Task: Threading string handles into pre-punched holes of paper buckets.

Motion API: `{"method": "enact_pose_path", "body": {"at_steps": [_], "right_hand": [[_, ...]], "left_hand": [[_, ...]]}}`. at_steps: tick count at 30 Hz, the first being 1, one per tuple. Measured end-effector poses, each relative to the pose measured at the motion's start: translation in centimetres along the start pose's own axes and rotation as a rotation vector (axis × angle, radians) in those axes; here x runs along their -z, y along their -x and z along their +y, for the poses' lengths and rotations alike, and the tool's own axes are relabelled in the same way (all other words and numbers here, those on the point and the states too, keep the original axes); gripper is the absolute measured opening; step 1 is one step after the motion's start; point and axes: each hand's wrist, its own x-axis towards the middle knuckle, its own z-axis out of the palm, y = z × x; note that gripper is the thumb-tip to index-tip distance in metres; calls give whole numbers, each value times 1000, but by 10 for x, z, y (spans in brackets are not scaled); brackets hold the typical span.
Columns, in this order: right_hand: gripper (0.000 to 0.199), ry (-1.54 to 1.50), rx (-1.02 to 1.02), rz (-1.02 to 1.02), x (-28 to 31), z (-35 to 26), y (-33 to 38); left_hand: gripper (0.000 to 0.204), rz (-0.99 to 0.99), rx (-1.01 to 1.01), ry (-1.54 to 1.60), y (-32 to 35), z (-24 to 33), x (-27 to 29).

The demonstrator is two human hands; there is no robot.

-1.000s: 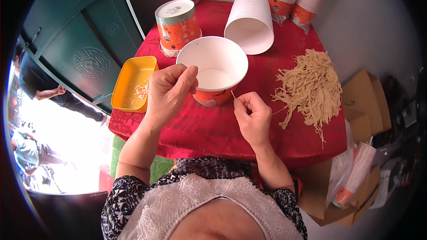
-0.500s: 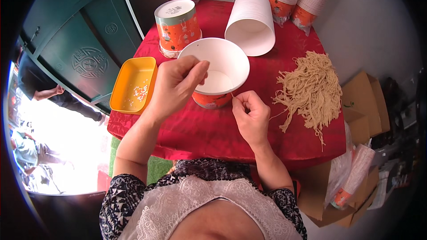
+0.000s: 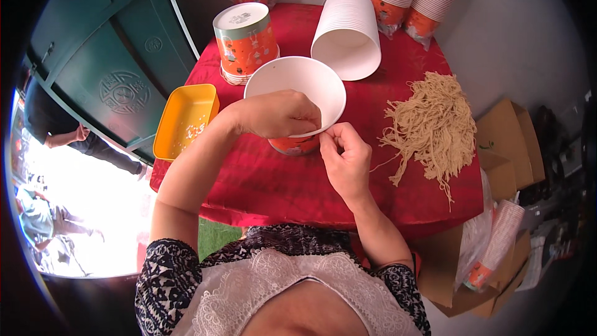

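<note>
An orange paper bucket (image 3: 292, 145) with a white inside stands upright near the middle of the table. Curled fingers of my left hand (image 3: 283, 114) reach over its near rim into the mouth; the fingertips are partly hidden, so what they hold cannot be made out. Against the outside of the rim, at the right, my right hand (image 3: 346, 152) is closed in a pinch. A thin tan strand trails from that hand toward a loose heap of tan strings (image 3: 432, 130) on the right.
A yellow tub (image 3: 176, 137) with small pale bits sits at the left. Behind stand an upturned orange bucket stack (image 3: 247, 43) and a white bucket stack (image 3: 348, 34) lying on its side, all on a red tablecloth (image 3: 267, 193). Cardboard boxes (image 3: 513, 143) lie at the right.
My left hand has moved down and right, from above the bucket to inside its near rim. My right hand has shifted slightly up and left, closer to the rim.
</note>
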Motion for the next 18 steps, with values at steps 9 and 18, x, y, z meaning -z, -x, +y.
{"method": "enact_pose_path", "body": {"at_steps": [9, 18], "right_hand": [[41, -163, -574, -344, 39, -21, -23], [33, -359, -616, -513, 30, 3, -40]], "left_hand": [[9, 110, 17, 3, 12, 29, -31], [9, 381, 190, -229, 15, 34, -43]]}}
